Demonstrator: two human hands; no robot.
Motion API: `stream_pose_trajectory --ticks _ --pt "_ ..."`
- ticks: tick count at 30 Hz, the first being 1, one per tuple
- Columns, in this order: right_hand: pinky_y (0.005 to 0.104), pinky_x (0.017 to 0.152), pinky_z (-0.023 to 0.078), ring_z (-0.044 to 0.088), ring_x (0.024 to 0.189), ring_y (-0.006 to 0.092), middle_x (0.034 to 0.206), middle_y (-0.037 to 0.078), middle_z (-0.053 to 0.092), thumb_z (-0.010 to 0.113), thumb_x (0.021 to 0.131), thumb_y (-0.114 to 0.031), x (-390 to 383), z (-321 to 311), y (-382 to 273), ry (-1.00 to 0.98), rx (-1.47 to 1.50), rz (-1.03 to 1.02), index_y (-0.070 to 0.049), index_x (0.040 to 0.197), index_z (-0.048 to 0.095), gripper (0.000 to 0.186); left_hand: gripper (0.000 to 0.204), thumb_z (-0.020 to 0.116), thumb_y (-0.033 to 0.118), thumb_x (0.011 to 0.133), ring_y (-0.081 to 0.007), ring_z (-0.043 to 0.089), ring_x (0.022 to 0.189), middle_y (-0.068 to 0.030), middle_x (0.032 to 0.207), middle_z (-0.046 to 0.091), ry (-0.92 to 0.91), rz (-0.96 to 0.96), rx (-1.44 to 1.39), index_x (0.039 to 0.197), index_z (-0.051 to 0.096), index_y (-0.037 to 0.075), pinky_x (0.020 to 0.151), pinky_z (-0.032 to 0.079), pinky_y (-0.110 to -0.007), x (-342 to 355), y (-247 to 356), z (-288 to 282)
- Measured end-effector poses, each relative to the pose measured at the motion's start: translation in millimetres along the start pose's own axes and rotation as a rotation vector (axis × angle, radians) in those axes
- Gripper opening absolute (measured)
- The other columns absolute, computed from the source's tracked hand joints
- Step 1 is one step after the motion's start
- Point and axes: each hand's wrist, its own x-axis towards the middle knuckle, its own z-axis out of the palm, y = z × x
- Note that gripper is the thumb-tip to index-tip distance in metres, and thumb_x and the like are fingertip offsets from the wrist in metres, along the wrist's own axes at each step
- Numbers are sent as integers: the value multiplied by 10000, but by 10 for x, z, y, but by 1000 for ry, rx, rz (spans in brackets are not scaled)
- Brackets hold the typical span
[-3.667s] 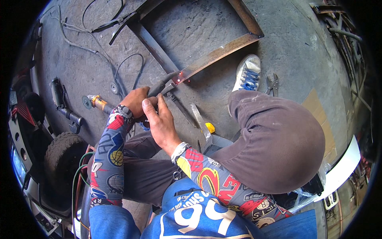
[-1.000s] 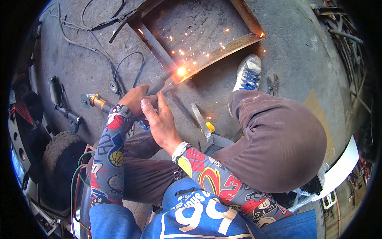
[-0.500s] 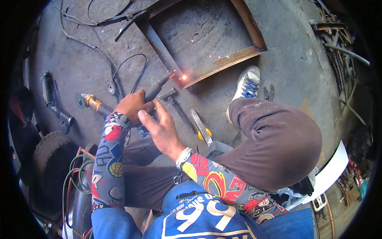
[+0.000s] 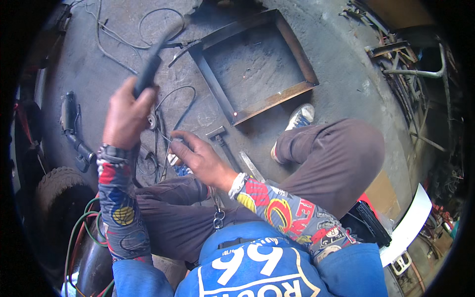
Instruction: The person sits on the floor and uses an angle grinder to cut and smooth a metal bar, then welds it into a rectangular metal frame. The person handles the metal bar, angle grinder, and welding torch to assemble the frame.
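Observation:
My left hand (image 4: 123,114), slightly blurred, is closed around the dark grip of a welding electrode holder (image 4: 148,72), raised over the floor at upper left. My right hand (image 4: 205,161) hovers over my lower leg, thumb and forefinger together; whatever is between them is too small to make out. Ahead lies a rectangular steel frame (image 4: 257,106), rusty brown along parts of its edges. One orange spot glows at its near left corner. Between that corner and my right hand rests a hammer (image 4: 216,132), its handle pointing toward me.
A flat metal strip (image 4: 251,166) lies near my right knee. Cables (image 4: 114,59) loop across the floor at left, close to a black tool (image 4: 68,114) and a tyre (image 4: 64,185). Scrap metal bars (image 4: 403,94) pile up at right. My shoe (image 4: 301,118) stands by the frame.
My left hand has lifted the electrode holder up and left, away from the frame's corner. The bright glow there has shrunk. My right hand has separated from the holder, its fingers drawn together.

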Motion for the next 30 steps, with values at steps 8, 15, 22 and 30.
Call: stream_pose_trajectory --ticks 8,15,22,30 --pt "502 1013 520 658 1180 422 1238 268 694 649 941 -486 -268 -616 308 -296 -1304 273 -11 1270 676 578 535 695 437 984 -113 601 621 -43 780 581 343 265 -626 1282 614 0 581 511 -260 -611 -228 -981" --pt "487 1026 527 662 1209 407 1237 279 701 663 906 -507 -282 -1125 463 149 -1234 427 -10 1145 762 561 528 663 493 1013 -107 546 592 -8 768 543 454 191 -1026 1268 608 34 572 488 -257 -986 -663 -1350" --pt "492 707 538 684 818 274 1139 154 655 624 991 -528 -58 -1577 650 852 -59 407 -13 1300 571 603 460 644 513 1017 -101 578 608 8 782 590 207 3 -1122 1182 630 84 567 487 -246 -948 -960 -1179" --pt "525 879 533 626 980 328 1170 145 575 738 907 -585 267 -2203 884 1177 297 442 -111 1398 547 708 398 636 383 1056 -60 607 737 29 906 616 218 -8 -1187 1303 608 72 645 509 -244 -482 -1165 -1016"
